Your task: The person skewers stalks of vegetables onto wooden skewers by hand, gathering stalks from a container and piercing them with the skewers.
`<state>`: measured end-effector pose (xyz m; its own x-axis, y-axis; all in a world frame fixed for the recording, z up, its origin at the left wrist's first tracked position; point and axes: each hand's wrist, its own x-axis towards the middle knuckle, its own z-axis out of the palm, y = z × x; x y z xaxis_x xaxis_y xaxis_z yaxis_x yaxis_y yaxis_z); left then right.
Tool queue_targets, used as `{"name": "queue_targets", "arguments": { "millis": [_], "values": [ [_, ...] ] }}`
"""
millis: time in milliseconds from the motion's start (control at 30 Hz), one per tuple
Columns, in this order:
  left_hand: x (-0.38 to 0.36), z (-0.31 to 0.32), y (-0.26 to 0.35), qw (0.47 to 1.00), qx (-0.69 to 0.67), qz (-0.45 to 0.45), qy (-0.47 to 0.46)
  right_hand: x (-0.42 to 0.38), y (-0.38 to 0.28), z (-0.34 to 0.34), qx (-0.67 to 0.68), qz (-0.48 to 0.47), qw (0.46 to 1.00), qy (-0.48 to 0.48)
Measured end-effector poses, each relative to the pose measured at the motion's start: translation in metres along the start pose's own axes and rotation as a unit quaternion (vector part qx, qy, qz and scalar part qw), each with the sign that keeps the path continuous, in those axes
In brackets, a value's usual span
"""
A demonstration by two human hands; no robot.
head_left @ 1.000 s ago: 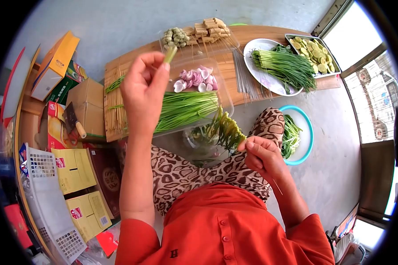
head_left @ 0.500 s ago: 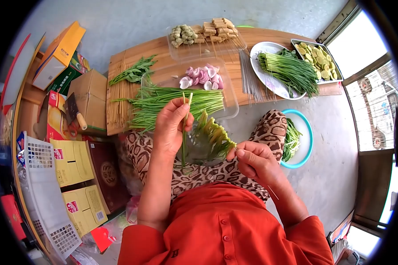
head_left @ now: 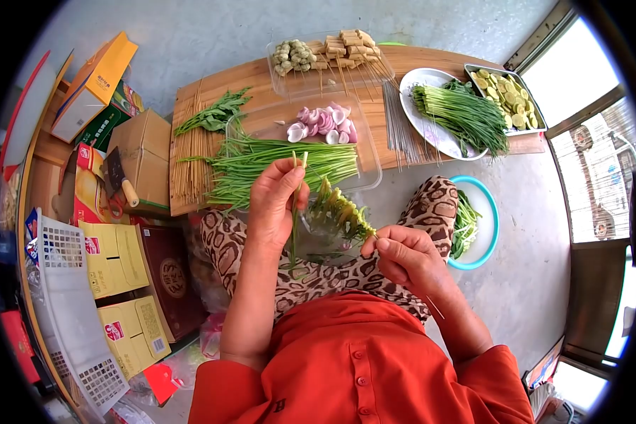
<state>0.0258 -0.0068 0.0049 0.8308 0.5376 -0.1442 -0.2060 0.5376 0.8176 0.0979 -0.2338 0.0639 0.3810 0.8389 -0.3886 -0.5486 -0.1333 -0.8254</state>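
Observation:
My left hand [head_left: 275, 201] is closed on a couple of thin green stalks, whose pale cut ends stick up above the fingertips and whose leaves hang below. In my right hand [head_left: 410, 258], thumb and fingers pinch a thin skewer [head_left: 437, 309]; its tail shows below the palm. Folded leafy greens [head_left: 343, 215] are threaded along this skewer, reaching up and left towards my left hand. The skewer's tip is hard to make out. Just beyond my left hand, a heap of green stalks [head_left: 283, 169] lies in a clear plastic tray [head_left: 371, 152] with cut purple onion pieces [head_left: 325, 124].
The wooden table [head_left: 261, 85] bears loose skewers [head_left: 191, 155], a tray of skewered rolls [head_left: 350, 46], an oval plate [head_left: 410, 85] of chives and a metal tray [head_left: 537, 116] of green slices. A blue-rimmed basin [head_left: 498, 222] stands right; boxes [head_left: 141, 155] and a cleaver [head_left: 116, 173] are left.
The greens on the skewer have swung and turned slightly, now hanging more bunched. Both hands keep nearly the same place and grip.

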Motion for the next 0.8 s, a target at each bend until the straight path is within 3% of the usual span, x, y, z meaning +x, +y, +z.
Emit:
{"name": "queue_targets", "arguments": {
  "millis": [800],
  "values": [
    [-0.0015,0.0015,0.0021,1.0,0.006,0.015,-0.007,0.0031,0.0031,-0.001,-0.001,0.001,1.0,0.005]
  ]
}}
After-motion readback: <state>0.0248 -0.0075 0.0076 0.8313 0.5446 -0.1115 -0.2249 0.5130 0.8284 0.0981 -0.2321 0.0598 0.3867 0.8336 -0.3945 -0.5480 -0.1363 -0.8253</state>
